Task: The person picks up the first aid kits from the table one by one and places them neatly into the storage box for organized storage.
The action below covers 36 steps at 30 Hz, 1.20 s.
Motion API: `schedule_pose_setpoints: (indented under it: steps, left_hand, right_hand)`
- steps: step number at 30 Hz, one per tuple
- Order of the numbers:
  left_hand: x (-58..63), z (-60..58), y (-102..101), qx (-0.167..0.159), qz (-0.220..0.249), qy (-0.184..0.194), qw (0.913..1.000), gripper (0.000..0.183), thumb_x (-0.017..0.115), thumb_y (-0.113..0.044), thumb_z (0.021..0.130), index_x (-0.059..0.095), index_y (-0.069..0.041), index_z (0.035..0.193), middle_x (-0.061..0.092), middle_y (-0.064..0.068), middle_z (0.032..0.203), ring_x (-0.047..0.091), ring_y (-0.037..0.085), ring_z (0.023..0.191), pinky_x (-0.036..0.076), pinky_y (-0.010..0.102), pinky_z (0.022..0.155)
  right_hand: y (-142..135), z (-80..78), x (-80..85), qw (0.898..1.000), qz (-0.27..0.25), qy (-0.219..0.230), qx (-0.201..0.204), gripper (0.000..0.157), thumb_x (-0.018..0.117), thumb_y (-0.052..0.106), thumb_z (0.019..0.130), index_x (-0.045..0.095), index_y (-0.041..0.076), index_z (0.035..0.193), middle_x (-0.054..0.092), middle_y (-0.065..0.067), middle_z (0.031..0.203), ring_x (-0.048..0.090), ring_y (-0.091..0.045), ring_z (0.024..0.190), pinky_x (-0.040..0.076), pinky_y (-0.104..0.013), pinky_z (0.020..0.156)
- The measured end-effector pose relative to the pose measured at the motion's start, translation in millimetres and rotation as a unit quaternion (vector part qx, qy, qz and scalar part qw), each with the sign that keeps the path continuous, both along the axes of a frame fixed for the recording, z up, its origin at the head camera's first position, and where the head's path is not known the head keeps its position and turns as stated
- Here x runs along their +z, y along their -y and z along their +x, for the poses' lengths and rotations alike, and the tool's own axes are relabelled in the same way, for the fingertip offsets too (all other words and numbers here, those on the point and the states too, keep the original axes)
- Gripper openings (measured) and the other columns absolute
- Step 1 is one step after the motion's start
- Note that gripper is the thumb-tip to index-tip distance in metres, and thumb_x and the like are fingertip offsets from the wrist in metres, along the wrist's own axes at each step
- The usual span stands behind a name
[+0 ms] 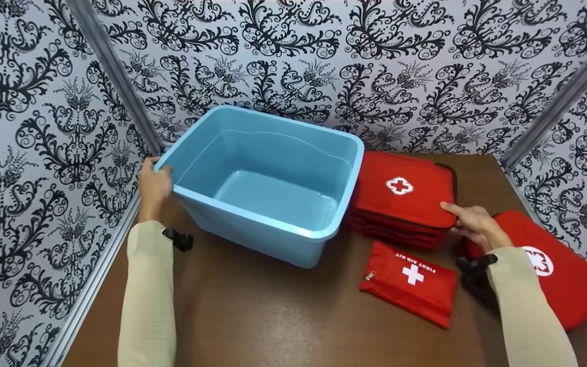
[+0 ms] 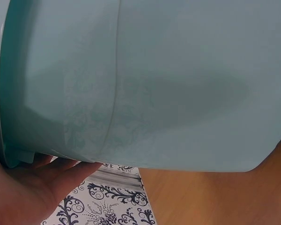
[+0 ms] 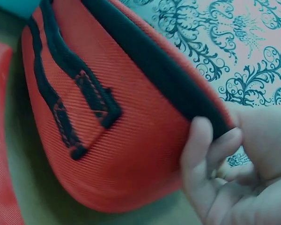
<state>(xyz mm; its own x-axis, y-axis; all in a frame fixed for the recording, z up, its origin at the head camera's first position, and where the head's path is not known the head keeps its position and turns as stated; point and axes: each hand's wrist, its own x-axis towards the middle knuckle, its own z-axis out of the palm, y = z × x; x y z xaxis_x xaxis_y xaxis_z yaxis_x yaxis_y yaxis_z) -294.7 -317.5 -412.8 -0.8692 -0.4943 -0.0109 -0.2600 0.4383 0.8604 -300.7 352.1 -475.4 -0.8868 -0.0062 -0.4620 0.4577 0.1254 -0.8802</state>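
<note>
A light blue plastic bin [image 1: 252,214] stands tilted in the head view, and its visible inside holds nothing. At its left end my left hand [image 1: 155,184] grips the rim; in the left wrist view the fingers [image 2: 61,176] run along the bin's outer wall. To the right of the bin sits a boxy red first aid bag [image 1: 400,188] with a white cross emblem and black zip trim. My right hand [image 1: 472,221] holds that bag's near right corner, thumb on top and fingers [image 3: 196,150] curled against its side.
A flat red first aid pouch [image 1: 410,283] lies in front of the boxy bag. Beside my right forearm is another red case [image 1: 553,270] with a round white emblem. Patterned walls [image 1: 314,66] enclose the brown table [image 1: 252,316] at the back and sides.
</note>
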Motion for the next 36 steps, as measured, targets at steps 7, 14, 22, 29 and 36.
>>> schedule_pose_setpoints:
  steps: [7,14,22,29,36]
  left_hand:
    - [-0.4,1.3,0,-0.002,0.001,-0.006,1.0000,0.044,0.041,-0.021,0.093,0.037,-0.009,0.136,0.042,0.018,0.137,0.043,0.032,0.119,0.034,0.042,0.102]
    - [-0.9,2.7,1,-0.002,-0.005,-0.012,0.9999,0.044,0.040,-0.023,0.093,0.039,-0.010,0.135,0.044,0.018,0.136,0.044,0.032,0.119,0.033,0.043,0.103]
    - [-0.8,2.3,-1,0.003,-0.006,-0.017,0.9998,0.043,0.041,-0.023,0.093,0.040,-0.009,0.134,0.045,0.018,0.136,0.044,0.032,0.119,0.033,0.043,0.103]
    - [-0.8,1.7,-1,0.009,-0.006,-0.024,0.9996,0.043,0.032,-0.026,0.096,0.041,-0.008,0.134,0.045,0.017,0.136,0.044,0.031,0.118,0.033,0.042,0.103]
    - [0.1,4.0,0,0.012,0.007,-0.028,0.9995,0.047,0.016,-0.023,0.099,0.042,-0.007,0.134,0.043,0.018,0.138,0.042,0.031,0.123,0.031,0.040,0.105]
  right_hand:
    - [8,11.5,-0.7,0.993,-0.087,-0.044,-0.067,0.025,0.066,0.024,0.084,0.062,0.015,0.062,0.051,0.008,0.052,0.049,-0.006,0.048,0.045,-0.020,0.049]
    - [14,24.1,1.9,0.988,-0.110,-0.059,-0.095,0.024,0.064,0.020,0.085,0.060,0.015,0.062,0.052,0.009,0.052,0.046,-0.002,0.045,0.046,-0.019,0.048]
    - [15,45.0,17.4,0.978,-0.166,-0.052,-0.114,0.016,0.065,0.018,0.085,0.062,0.012,0.070,0.056,0.007,0.058,0.048,-0.004,0.046,0.046,-0.019,0.050]
    - [17,65.1,48.1,0.968,-0.205,-0.052,-0.136,0.014,0.064,0.014,0.085,0.065,0.011,0.071,0.060,0.004,0.059,0.050,-0.006,0.046,0.047,-0.020,0.049]
    - [16,80.7,75.0,0.966,-0.210,-0.063,-0.134,0.018,0.062,0.013,0.086,0.066,0.011,0.069,0.058,0.004,0.054,0.049,-0.006,0.043,0.047,-0.020,0.047]
